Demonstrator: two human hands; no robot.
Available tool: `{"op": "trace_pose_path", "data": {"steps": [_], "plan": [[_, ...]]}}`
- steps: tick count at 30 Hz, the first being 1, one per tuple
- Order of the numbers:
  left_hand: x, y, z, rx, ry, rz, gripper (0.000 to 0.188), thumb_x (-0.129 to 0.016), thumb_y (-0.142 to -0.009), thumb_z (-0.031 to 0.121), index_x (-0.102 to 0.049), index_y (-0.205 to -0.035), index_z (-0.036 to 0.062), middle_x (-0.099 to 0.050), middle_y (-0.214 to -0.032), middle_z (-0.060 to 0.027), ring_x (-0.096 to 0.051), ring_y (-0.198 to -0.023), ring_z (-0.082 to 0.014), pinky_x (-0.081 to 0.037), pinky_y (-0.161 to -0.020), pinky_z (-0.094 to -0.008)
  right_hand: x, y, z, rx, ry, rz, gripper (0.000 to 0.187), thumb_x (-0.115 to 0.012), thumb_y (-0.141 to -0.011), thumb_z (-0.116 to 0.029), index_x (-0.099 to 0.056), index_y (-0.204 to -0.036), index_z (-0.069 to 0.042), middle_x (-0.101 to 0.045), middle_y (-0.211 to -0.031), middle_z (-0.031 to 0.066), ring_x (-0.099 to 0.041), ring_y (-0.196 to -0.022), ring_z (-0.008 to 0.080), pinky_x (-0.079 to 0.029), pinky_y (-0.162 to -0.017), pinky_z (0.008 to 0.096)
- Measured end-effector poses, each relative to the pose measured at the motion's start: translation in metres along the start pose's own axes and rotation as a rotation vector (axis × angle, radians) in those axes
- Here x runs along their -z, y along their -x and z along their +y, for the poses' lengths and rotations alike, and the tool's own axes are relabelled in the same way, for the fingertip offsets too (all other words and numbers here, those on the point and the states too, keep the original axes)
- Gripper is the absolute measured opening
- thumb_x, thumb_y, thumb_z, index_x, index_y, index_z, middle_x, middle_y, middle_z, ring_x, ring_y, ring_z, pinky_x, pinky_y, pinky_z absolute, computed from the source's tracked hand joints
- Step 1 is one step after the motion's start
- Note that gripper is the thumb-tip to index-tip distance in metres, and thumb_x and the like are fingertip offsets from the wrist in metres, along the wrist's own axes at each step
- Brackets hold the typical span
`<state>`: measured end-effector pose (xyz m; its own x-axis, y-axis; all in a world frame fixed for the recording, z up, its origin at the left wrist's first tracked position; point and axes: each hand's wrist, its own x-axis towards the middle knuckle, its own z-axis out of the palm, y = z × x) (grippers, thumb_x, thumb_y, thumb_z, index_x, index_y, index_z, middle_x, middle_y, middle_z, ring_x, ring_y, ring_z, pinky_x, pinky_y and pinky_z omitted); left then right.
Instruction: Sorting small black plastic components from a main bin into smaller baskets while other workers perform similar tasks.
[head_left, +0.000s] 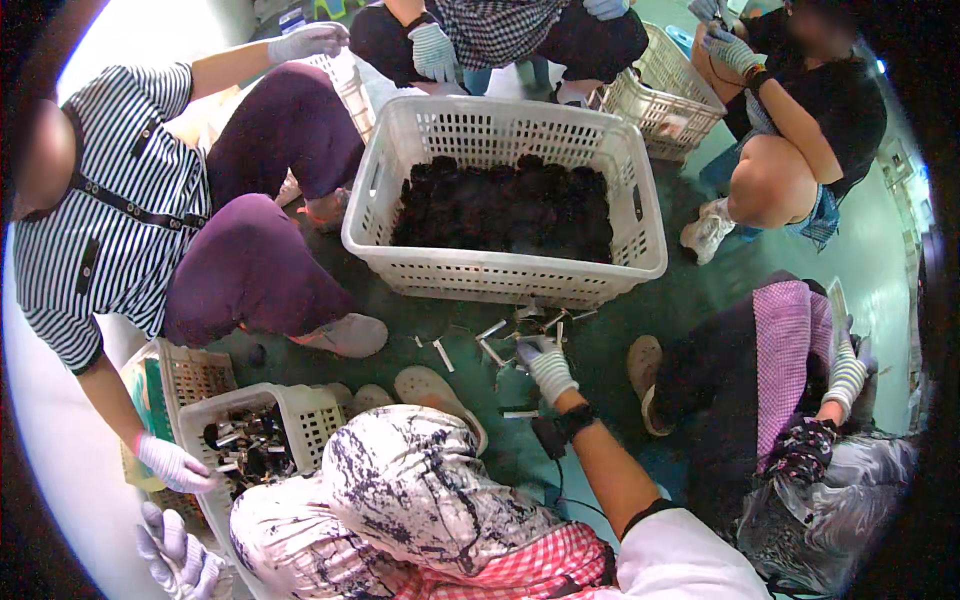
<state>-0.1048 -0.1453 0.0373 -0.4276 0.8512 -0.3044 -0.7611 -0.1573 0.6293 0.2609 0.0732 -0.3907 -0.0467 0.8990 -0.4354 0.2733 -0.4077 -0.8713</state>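
Note:
My right hand (548,370), in a striped white glove with grey fingers, reaches down to several small silvery and white strips (492,340) strewn on the green floor. Its fingers are bent together at the pieces; what they pinch, if anything, is too small to make out. At the lower left, my left hand (182,557), gloved too, hangs beside a white basket (312,418) with its fingers apart and nothing visible in them. Small dark and silvery pieces (250,443) lie in that basket. Just beyond the strewn strips stands a large white crate (480,268) holding a dark mass (500,210).
Several co-workers sit around the crate. One in a striped shirt has a gloved hand (175,463) at the small basket's edge. A beige crate (660,100) stands at the back right. A shoe (647,380) is right of my hand; a cable (575,500) trails from my wrist device (563,430).

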Motion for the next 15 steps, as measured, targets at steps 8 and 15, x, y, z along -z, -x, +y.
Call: {"op": "trace_pose_path", "data": {"steps": [8,15], "plan": [[-0.075,-0.06,-0.025,0.218,0.239,0.071,0.031,-0.043,-0.099,0.029,-0.05,-0.117,0.0047,-0.049,-0.075,-0.0031,-0.039,-0.041,-0.0064,-0.034,-0.031,-0.0196,-0.1,-0.015,-0.053,0.589,1.01,-0.242,0.026,-0.048,-0.086,-0.019,-0.06,-0.106,-0.007,-0.062,-0.086,0.0175,-0.059,-0.071,0.0334,-0.045,-0.062,0.048],[-0.102,-0.085,-0.088,0.425,-0.667,-0.31,0.029,-0.048,-0.097,0.033,-0.053,-0.116,0.0111,-0.052,-0.077,0.0018,-0.039,-0.048,-0.0037,-0.032,-0.038,-0.0182,-0.144,-0.009,-0.056,0.434,1.269,-0.401,0.051,-0.053,-0.086,-0.028,-0.045,-0.136,-0.029,-0.027,-0.148,0.0175,-0.034,-0.132,0.0383,-0.03,-0.103,0.0595]]}}
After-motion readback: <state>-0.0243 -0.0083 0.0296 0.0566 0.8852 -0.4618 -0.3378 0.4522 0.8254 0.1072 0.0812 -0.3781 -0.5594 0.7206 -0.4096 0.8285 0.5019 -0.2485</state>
